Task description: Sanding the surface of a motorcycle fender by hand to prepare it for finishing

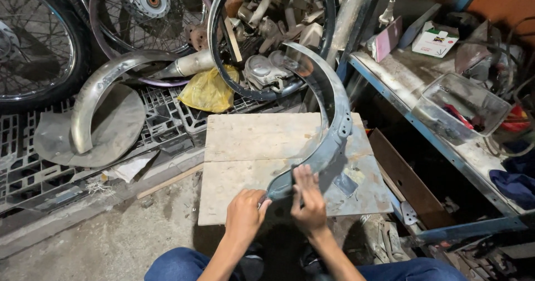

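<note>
Head view shows the left hand [243, 214] with fingers curled closed against the near end of a curved grey metal fender [326, 130], the right hand [307, 200] gripping that same end, and the fender arching up from a pale wooden board [245, 147] toward a bare wheel rim [214, 47].

The left hand [243, 214] hides the near tip of the curved fender [329, 125].

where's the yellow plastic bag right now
In the head view the yellow plastic bag lies upper centre on the grey plastic crates, just behind the wooden board and at the lower left of the bare wheel rim.
</note>
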